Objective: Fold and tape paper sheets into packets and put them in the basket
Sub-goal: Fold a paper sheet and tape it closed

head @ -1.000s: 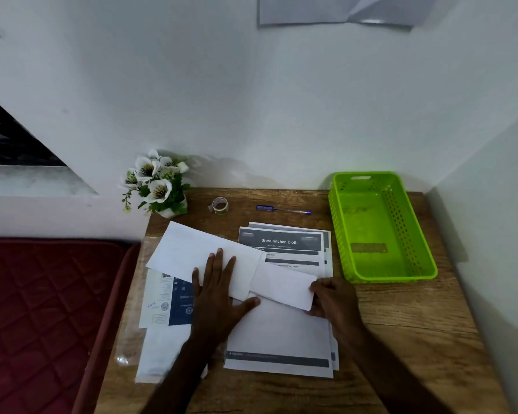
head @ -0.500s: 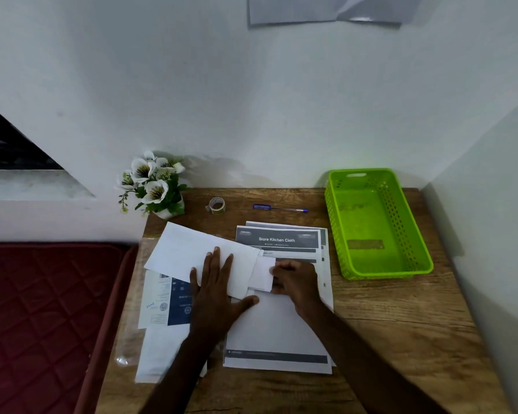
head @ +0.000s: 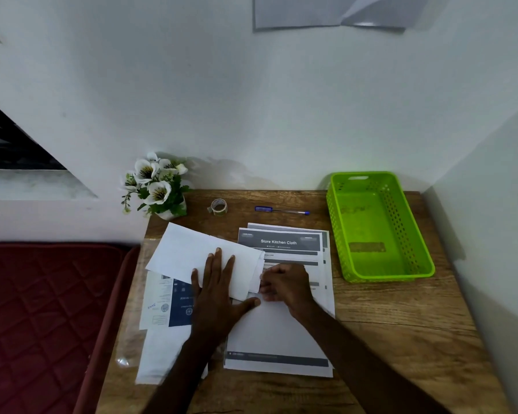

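A white folded sheet [head: 186, 252] lies slanted across the table's middle, over a stack of printed sheets [head: 281, 243]. My left hand [head: 217, 289] lies flat on the sheet with its fingers straight and spread. My right hand [head: 284, 283] is at the sheet's right end, its fingers curled on the folded-in edge. The green basket [head: 419, 240] stands at the right with nothing in it. A tape roll [head: 219, 207] sits near the wall behind the papers.
A blue pen [head: 281, 210] lies beside the tape roll. A flower pot [head: 157, 189] stands at the table's back left corner. More printed papers [head: 162, 306] lie under my left arm. A red mattress [head: 42, 318] borders the table's left edge.
My right hand has carried the sheet's right end leftward, folding it in over the middle. The left hand has stayed flat on the sheet.
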Demonstrator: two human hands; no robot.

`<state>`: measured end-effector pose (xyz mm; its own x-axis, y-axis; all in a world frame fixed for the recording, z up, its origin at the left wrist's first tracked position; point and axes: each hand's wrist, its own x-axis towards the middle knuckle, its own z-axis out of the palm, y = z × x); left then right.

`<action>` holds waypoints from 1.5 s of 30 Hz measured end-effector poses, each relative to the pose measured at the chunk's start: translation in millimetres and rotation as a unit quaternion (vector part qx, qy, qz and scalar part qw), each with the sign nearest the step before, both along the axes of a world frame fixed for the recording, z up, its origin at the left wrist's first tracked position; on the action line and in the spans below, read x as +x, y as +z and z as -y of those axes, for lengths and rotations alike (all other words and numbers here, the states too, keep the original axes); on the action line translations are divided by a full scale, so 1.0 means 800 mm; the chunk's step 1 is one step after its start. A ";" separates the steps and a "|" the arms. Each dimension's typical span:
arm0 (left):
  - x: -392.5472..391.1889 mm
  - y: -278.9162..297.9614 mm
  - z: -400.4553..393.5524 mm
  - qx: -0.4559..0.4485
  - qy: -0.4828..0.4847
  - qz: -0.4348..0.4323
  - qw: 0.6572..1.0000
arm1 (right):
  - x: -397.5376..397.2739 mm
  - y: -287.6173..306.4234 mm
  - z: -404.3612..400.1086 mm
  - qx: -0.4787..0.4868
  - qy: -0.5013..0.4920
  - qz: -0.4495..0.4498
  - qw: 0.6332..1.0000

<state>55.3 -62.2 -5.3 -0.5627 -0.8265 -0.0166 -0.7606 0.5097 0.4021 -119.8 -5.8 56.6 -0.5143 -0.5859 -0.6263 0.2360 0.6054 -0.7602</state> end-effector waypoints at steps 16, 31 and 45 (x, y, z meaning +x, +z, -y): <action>-0.001 0.002 0.001 0.006 0.000 0.017 1.000 | 0.016 -0.016 0.005 0.016 0.040 -0.174 0.984; -0.015 0.007 -0.010 -0.042 0.001 -0.043 0.998 | 0.009 -0.005 0.024 0.042 0.162 -0.160 0.973; -0.077 0.006 -0.031 -0.132 -0.012 -0.061 0.989 | -0.052 -0.006 -0.004 0.037 0.236 -0.262 0.935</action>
<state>-6.2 -37.5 -0.5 -0.5673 -0.7789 0.2673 -0.7010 0.6271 0.3395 -161.2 -2.3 51.8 -0.4570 -0.7902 -0.4084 -0.4649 0.6036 -0.6478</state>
